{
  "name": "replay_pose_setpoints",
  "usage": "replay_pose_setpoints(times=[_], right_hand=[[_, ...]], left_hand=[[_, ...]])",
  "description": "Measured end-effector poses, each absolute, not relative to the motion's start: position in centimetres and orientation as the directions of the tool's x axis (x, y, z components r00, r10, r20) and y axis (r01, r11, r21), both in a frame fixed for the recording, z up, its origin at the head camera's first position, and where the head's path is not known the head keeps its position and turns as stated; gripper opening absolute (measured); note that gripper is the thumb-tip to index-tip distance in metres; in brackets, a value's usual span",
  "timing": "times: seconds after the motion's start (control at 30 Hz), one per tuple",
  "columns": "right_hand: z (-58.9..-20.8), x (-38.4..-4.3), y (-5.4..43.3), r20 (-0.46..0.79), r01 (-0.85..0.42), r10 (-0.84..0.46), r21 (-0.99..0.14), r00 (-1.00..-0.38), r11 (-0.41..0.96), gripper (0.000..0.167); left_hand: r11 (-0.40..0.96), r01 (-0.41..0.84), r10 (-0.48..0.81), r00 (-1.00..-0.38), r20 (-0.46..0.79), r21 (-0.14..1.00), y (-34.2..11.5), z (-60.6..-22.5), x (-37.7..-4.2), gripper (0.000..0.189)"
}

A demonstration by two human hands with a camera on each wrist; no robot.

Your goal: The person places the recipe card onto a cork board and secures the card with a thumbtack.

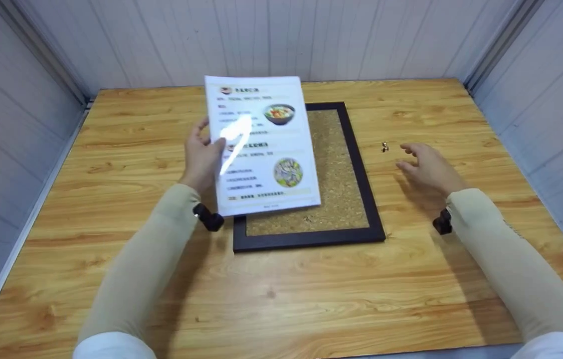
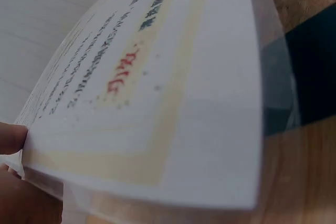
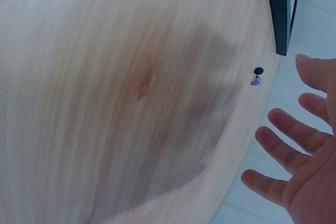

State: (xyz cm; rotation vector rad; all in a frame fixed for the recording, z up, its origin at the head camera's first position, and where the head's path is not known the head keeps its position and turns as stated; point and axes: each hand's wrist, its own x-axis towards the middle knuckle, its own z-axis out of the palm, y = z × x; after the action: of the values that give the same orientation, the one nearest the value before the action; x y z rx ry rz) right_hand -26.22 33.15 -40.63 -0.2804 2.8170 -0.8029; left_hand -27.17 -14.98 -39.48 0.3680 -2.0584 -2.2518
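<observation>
A laminated recipe sheet [image 1: 266, 184], with printed text and two food pictures, is tilted up above a cork board [image 1: 341, 199] in a dark frame. My left hand [image 1: 202, 157] pinches its left edge, the thumb on the front and the fingers behind. In the left wrist view the clear margin of the sheet [image 2: 210, 103] shows close up. My right hand [image 1: 431, 167] hovers over the table right of the board, its fingers spread and holding nothing. Just left of its fingertips lie tiny shiny metal pieces [image 1: 385, 146], also visible in the right wrist view, too small to identify.
The board's dark frame [image 1: 311, 243] lies flat on a wood-grain table [image 1: 281, 299]. Pale panelled walls [image 1: 261, 40] stand behind the table and along both sides.
</observation>
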Motion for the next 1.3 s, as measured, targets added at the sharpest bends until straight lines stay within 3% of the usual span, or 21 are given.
replay_pose_setpoints(times=[0.27,0.5,0.8,1.1,1.3], right_hand=[[-40.8,-26.0,33.3,-0.149,-0.117,-0.225,-0.521,-0.963,0.845,0.064],[-41.0,-26.2,32.6,-0.124,-0.146,-0.246,-0.530,-0.961,0.836,0.064],[-40.5,-25.9,28.8,-0.062,-0.228,-0.311,-0.547,-0.948,0.805,0.073],[-40.7,-24.8,23.1,-0.090,-0.504,-0.585,-0.416,-0.806,0.757,0.108],[-41.3,-24.6,22.2,-0.122,-0.557,-0.634,-0.373,-0.763,0.742,0.116]], left_hand=[[-0.027,-0.141,-0.163,-0.976,-0.143,0.990,-11.7,-40.6,-27.1,0.060],[0.008,-0.079,-0.125,-0.989,-0.077,0.997,-10.4,-41.3,-26.7,0.058],[0.001,-0.072,-0.097,-0.993,-0.072,0.997,-9.6,-41.9,-26.3,0.048],[-0.006,-0.034,-0.021,-0.999,-0.034,0.999,-9.2,-42.5,-25.7,0.037],[0.065,-0.047,0.019,-0.999,-0.048,0.997,-9.4,-42.7,-25.4,0.035]])
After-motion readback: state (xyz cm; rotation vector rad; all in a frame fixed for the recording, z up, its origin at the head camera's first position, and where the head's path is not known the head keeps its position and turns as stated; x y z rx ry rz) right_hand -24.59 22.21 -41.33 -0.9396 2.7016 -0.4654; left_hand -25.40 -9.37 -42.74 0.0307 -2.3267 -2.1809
